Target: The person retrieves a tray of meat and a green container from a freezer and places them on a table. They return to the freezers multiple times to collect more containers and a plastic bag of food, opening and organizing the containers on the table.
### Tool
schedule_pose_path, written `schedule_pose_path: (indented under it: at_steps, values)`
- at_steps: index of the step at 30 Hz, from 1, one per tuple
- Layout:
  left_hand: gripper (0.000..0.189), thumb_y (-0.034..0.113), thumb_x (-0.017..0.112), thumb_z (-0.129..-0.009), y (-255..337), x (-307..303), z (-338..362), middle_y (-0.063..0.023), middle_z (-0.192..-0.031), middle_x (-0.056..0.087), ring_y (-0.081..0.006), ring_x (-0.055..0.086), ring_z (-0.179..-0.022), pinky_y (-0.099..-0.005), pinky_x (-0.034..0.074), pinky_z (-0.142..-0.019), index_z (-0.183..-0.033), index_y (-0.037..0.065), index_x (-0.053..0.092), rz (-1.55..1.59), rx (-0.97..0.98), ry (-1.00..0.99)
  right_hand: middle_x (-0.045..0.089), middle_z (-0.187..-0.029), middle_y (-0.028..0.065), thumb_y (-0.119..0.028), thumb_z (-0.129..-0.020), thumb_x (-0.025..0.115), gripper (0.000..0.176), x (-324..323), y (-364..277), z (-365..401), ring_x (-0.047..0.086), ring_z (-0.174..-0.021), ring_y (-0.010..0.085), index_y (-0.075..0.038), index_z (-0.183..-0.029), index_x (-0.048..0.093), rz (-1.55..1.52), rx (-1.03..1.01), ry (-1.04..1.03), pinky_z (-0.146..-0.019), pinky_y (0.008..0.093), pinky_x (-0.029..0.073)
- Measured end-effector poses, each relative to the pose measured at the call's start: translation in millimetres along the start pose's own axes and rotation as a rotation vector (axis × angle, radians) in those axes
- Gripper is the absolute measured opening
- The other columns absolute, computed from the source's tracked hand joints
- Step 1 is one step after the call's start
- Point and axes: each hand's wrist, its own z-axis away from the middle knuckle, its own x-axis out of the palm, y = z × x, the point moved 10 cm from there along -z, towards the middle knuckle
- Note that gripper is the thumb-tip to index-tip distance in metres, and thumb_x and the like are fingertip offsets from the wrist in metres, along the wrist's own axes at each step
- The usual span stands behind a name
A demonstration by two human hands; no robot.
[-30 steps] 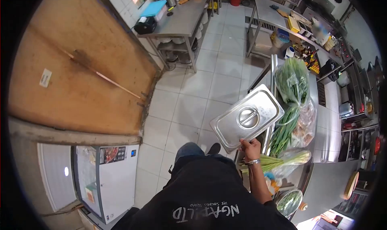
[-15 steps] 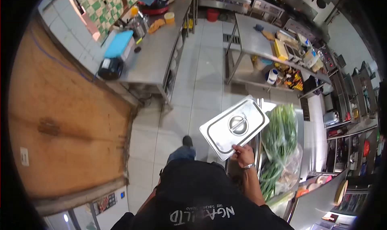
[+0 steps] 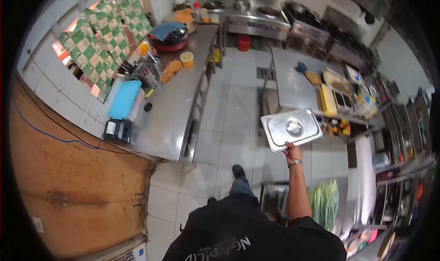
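Note:
My right hand (image 3: pixel 292 153) grips the near edge of a rectangular stainless steel food pan lid (image 3: pixel 279 132). The lid has a round recessed handle in its middle and is held out at arm's length, face up. In this view its far edge overlaps the front of a steel work table (image 3: pixel 293 84). A bracelet or watch circles the wrist. Below the outstretched arm, a bundle of long green leafy vegetables (image 3: pixel 323 203) in clear plastic rests on a steel surface. My left hand is out of sight.
At left, a steel counter (image 3: pixel 172 119) carries a blue-lidded box (image 3: pixel 124 100), a small black device (image 3: pixel 118 130), utensils and an orange cloth (image 3: pixel 171 71). Yellow and metal containers (image 3: pixel 327 100) stand on the right table. Stoves (image 3: pixel 256 25) and a red bucket (image 3: pixel 244 42) are at the back.
I have stepped forward along the aisle. The lid, still in my right hand, has moved away from my body and toward the right work table. The vegetables have dropped lower in view.

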Motion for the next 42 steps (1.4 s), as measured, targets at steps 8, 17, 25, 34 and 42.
schedule_pose_path:
  at_steps: [8,17,25,34,42]
  values:
    - [0.058,0.057,0.052,-0.087,78,-17,5,-0.0142,-0.102,0.067,-0.0288,0.065,-0.093,-0.0386,0.048,-0.089,-0.114,0.007,0.061,0.224,-0.083,0.188,0.059,-0.109,0.0148,-0.013,-0.084,0.062,0.029,-18,-10,-286,0.056,-0.103,0.0303,0.005,-0.107,0.057,-0.179,0.012,0.103,-0.082,0.041,0.053]
    - [0.057,0.056,0.052,-0.087,84,9,66,-0.013,-0.103,0.067,-0.028,0.065,-0.092,-0.0385,0.048,-0.089,-0.116,0.007,0.06,0.568,-0.197,0.408,0.056,-0.107,0.0151,-0.022,-0.086,0.064,0.041,141,-47,-309,0.058,-0.093,0.0271,-0.001,-0.118,0.051,0.206,-0.098,-0.003,-0.069,0.0375,0.054]
    - [0.057,0.056,0.052,-0.088,34,175,133,-0.0119,-0.103,0.067,-0.0273,0.065,-0.092,-0.0385,0.049,-0.089,-0.117,0.008,0.06,1.045,-0.246,0.532,0.057,-0.099,0.0138,-0.025,-0.086,0.064,0.043,284,36,-211,0.058,-0.084,0.0252,-0.003,-0.119,0.049,0.676,-0.443,-0.377,-0.064,0.0368,0.054]
    - [0.056,0.055,0.052,-0.088,12,330,160,-0.0107,-0.104,0.067,-0.0265,0.065,-0.091,-0.0384,0.049,-0.089,-0.119,0.009,0.059,2.015,0.145,1.02,0.059,-0.09,0.0123,-0.028,-0.086,0.064,0.046,222,300,-35,0.058,-0.073,0.0229,-0.004,-0.121,0.047,1.518,-0.125,-1.276,-0.058,0.036,0.053]
    - [0.055,0.038,0.055,-0.089,-64,428,206,-0.0121,-0.135,0.048,-0.0276,0.062,-0.102,-0.0525,0.05,-0.083,-0.138,0.017,0.042,2.438,-0.07,0.483,0.06,-0.081,0.0109,-0.03,-0.086,0.063,0.048,244,499,224,0.059,-0.064,0.0209,-0.005,-0.123,0.045,1.678,-0.097,-2.111,-0.053,0.0352,0.053]
